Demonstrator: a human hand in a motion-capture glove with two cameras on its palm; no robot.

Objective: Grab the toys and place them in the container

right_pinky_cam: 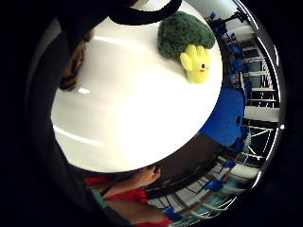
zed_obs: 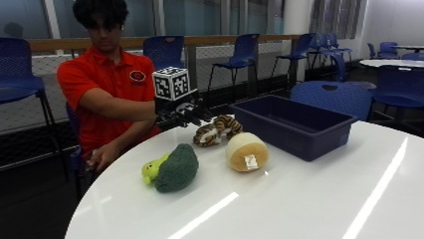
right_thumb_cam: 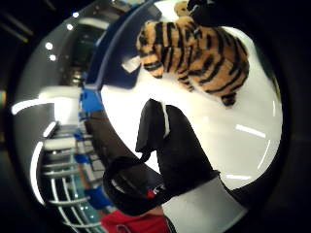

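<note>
My gloved right hand (zed_obs: 187,112) hovers just above and behind a striped tiger plush (zed_obs: 216,130) lying on the white round table (zed_obs: 298,199). Its fingers are stretched out toward the toy and hold nothing. The thumb side palm view has the tiger (right_thumb_cam: 194,48) close to the palm, beyond a straight black finger (right_thumb_cam: 170,145). A green plush with a yellow face (zed_obs: 171,168) lies nearer the table's front, also in the little finger side view (right_pinky_cam: 182,35). Between it and the dark blue container (zed_obs: 298,124) stands a round cream plush (zed_obs: 246,152).
The bare left hand (zed_obs: 99,162) rests at the table's edge near the person's body. Blue chairs (zed_obs: 324,97) stand behind the container and along the railing. The container (right_thumb_cam: 119,51) sits right beside the tiger.
</note>
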